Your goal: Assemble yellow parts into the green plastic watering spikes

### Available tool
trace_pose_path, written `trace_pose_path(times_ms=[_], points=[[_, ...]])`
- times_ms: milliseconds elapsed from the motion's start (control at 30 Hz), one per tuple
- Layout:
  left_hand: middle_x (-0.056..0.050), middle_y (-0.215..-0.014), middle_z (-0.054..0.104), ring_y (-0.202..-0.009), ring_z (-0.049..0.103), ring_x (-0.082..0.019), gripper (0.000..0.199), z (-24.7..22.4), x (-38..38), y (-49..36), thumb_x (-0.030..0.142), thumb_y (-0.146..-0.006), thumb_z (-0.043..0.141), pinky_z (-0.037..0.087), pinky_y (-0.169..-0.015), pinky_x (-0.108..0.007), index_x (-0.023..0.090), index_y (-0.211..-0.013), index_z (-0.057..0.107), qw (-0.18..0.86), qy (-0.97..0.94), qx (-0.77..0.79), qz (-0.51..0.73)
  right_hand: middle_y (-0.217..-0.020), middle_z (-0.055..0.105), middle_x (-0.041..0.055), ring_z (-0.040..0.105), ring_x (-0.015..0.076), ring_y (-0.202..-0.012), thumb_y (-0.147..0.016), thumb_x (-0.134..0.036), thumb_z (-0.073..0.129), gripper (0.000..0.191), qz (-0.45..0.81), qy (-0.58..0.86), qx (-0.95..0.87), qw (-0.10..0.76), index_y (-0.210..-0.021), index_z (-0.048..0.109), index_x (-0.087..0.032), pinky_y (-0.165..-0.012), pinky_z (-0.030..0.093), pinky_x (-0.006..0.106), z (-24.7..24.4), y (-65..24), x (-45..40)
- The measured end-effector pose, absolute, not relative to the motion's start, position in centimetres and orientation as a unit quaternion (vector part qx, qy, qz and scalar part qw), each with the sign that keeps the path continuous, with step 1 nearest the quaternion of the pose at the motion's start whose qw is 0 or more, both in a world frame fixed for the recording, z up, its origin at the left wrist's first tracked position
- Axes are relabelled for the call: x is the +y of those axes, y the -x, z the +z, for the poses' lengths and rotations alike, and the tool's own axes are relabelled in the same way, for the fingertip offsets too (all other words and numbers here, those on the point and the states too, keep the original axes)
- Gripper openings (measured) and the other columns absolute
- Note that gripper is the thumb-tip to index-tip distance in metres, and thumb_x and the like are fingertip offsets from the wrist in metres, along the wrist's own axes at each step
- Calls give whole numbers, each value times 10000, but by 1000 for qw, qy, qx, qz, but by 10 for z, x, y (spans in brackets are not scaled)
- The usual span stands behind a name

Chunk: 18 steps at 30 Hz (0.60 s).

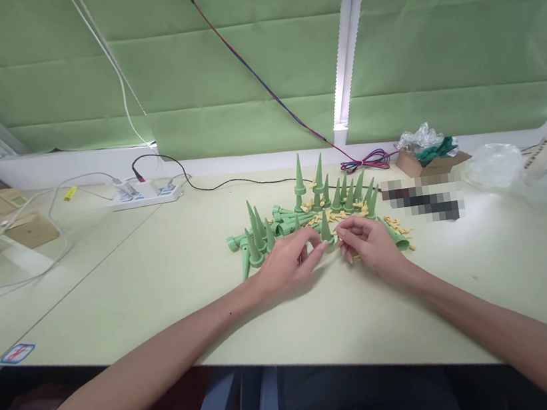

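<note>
My left hand (293,256) has its thumb and forefinger curved at the base of an upright green plastic cone (325,228), the thumb in front. My right hand (366,243) is close on the cone's other side, its fingertips pinched together on what looks like a small yellow plastic piece, mostly hidden by the fingers. Behind both hands stand more green cones (337,196), some stacked on others. Several green cones (285,215) lie on their sides among them. Loose yellow pieces (338,215) are scattered between the cones, with more yellow pieces (397,223) beyond my right hand.
On the left, a white power strip (146,196) has plugs and cables in it. Cardboard pieces (29,230) lie further left. A cardboard box (432,164) with green cloth, a bundled red-and-blue wire (368,160) and clear plastic bags (494,164) are at the back right.
</note>
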<state>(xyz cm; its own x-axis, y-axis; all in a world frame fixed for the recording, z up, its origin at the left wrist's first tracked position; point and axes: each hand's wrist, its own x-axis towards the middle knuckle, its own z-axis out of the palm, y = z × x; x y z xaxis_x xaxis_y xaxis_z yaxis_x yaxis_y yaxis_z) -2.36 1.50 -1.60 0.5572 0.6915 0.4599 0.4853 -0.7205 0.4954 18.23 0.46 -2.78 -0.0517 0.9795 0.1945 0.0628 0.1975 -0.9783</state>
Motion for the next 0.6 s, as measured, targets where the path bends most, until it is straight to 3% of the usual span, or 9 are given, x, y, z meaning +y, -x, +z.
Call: trace_pose_path(times_ms=[167, 367, 600], points=[[18, -502, 499, -484, 469, -100, 567, -12, 16, 20, 489, -1020, 336, 396, -560, -236, 151, -628, 569, 272, -830, 364, 323, -660, 615, 20, 547, 139, -502, -810, -531, 708, 352, 420, 431, -590, 538, -817, 606, -194, -444, 476, 272, -28, -183, 5], [-13, -543, 594, -385, 487, -91, 671, -15, 16, 17, 642, -976, 318, 395, -458, -235, 128, -685, 636, 441, -743, 401, 304, -696, 600, 12, 555, 140, -535, -908, -435, 630, 233, 376, 406, -649, 522, -912, 635, -203, -485, 475, 272, -26, -183, -1], [7, -484, 546, -395, 494, -102, 635, -15, 16, 19, 664, -948, 369, 383, -454, -235, 143, -661, 590, 454, -753, 391, 272, -659, 573, -11, 518, 115, -485, -928, -396, 601, 202, 359, 414, -674, 495, -914, 640, -198, -487, 455, 263, -23, -183, -5]])
